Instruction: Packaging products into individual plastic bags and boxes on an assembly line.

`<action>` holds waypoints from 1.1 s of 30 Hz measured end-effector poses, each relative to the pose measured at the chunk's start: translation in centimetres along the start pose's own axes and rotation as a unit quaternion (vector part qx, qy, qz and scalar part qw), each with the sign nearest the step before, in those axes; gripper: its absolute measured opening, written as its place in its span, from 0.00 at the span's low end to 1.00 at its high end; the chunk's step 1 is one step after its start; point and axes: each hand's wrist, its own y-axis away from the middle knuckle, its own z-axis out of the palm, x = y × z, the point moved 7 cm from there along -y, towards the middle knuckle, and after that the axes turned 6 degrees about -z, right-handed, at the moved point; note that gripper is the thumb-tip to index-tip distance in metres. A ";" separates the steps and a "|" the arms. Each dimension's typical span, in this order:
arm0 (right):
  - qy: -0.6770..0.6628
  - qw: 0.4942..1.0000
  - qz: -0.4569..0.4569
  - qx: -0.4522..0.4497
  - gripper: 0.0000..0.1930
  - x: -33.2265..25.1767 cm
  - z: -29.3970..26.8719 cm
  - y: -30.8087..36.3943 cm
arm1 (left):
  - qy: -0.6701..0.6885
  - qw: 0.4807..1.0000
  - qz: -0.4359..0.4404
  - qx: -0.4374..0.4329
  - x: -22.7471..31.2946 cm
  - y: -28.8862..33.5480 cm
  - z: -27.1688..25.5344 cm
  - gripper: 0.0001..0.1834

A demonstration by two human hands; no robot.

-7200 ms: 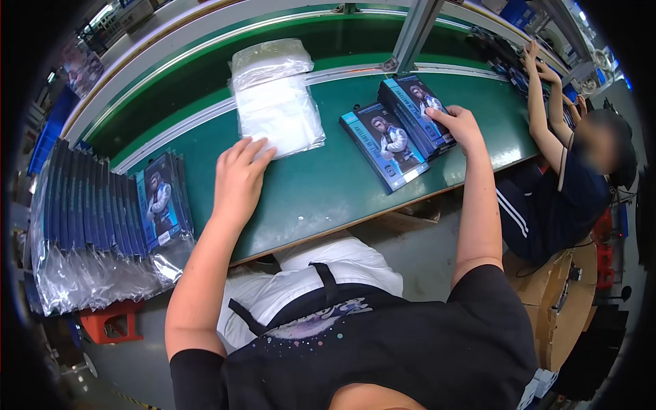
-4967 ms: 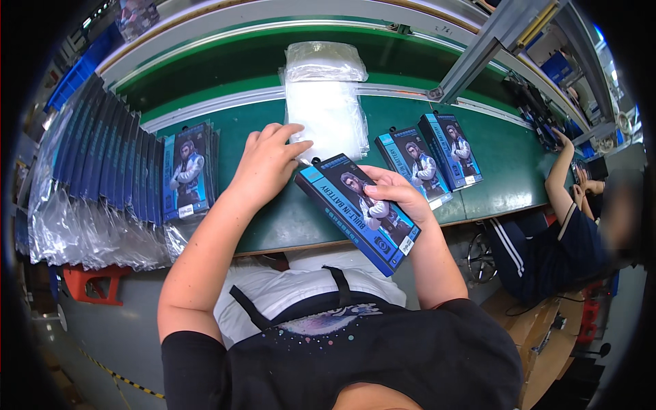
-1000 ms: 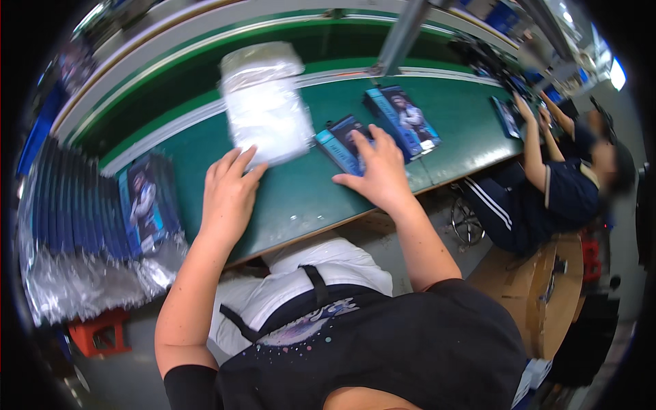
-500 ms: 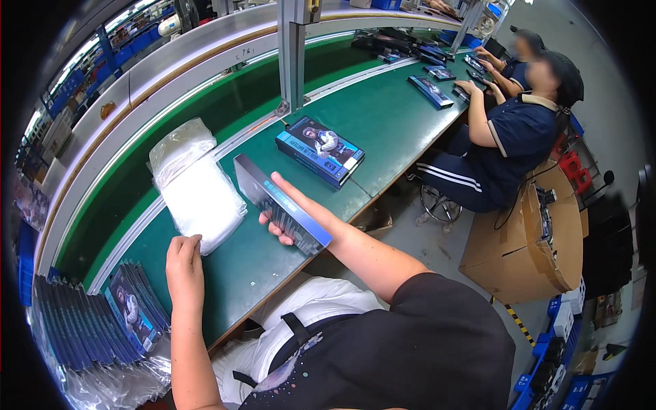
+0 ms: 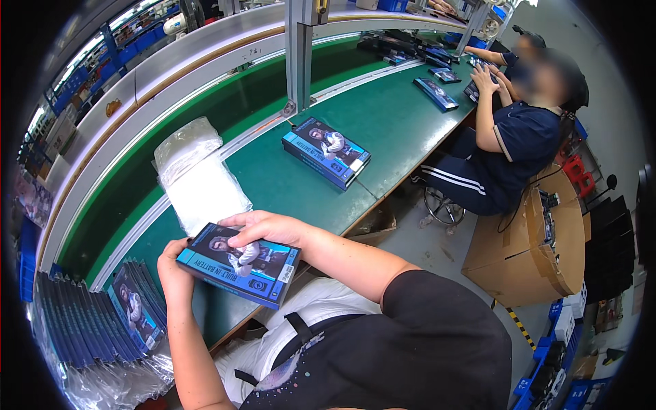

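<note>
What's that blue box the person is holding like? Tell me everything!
The flat blue-and-black box looks like printed cardboard, with a picture of a person, a light-blue stripe and a white label. It looks closed, front up, tilted, partly over the green table. The right hand grips it, thumb on the front; the left hand touches its left end.

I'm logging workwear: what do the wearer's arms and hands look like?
The left hand and right hand are bare, with no gloves or wristbands visible. A plain black short sleeve covers the right upper arm; the left sleeve is out of view.
</note>
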 end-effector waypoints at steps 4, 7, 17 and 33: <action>0.054 0.998 -0.010 0.014 0.29 -0.6 -0.5 1.2 | 0.124 0.984 -0.128 -0.002 -1.3 0.7 -0.3 0.08; 0.102 0.994 -0.027 0.017 0.29 -0.5 -0.9 1.3 | 0.165 0.976 -0.144 0.000 -1.2 1.0 -0.3 0.08; 0.204 0.960 -0.164 0.097 0.33 -0.5 -1.2 1.4 | -0.010 1.000 0.009 0.025 1.9 2.1 0.2 0.09; 0.284 0.938 -0.096 0.175 0.15 0.4 1.0 3.1 | 0.576 0.792 -0.198 -0.039 0.0 6.8 4.4 0.18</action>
